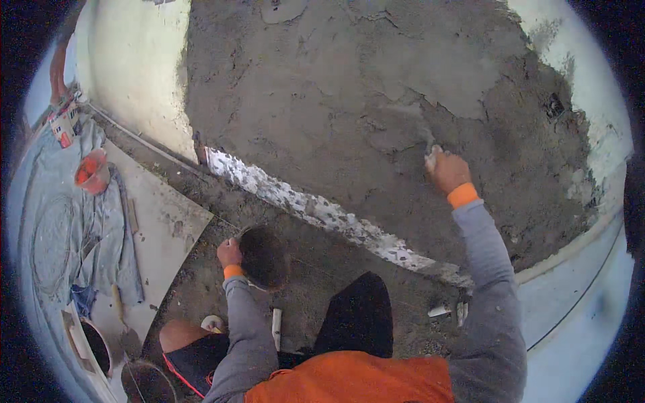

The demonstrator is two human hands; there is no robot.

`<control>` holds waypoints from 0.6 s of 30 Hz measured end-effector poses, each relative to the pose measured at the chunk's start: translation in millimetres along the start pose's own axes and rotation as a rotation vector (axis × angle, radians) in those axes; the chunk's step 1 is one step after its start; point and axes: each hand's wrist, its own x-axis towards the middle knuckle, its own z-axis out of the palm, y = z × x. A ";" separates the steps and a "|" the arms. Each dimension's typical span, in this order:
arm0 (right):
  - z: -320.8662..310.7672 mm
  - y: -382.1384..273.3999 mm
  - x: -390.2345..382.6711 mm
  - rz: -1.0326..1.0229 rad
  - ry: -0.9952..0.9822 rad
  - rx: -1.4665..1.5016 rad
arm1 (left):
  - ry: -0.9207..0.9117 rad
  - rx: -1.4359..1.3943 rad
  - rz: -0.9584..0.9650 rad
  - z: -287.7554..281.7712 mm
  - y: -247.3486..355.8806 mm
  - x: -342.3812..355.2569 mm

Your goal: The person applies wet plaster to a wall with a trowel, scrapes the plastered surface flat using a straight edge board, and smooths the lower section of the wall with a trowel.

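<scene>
My right hand point(447, 169) grips a trowel point(420, 121), whose pale, slightly blurred blade lies against the wet grey mortar point(322, 74) covering the middle of the wall. My left hand point(230, 252) is closed on the rim of a dark round bucket point(264, 258), held low below the wall's base; what it contains is too dark to tell. A band of speckled white, rough surface point(302, 205) runs along the lower edge of the mortar. Cream painted wall point(127, 67) borders the mortar at left, with pale patchy wall point(564, 40) at right.
On the left lie a board point(175, 228), a crumpled grey sheet point(80, 221), a red-orange container point(91, 171), a trowel point(117, 302) and round buckets point(144, 381). A pale roll point(212, 323) rests near my knee. Short white pieces point(440, 311) lie by my right arm.
</scene>
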 end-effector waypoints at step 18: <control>7.0 66.6 -36.1 0.269 0.196 0.147 | -0.092 0.158 0.087 6.5 -40.1 15.0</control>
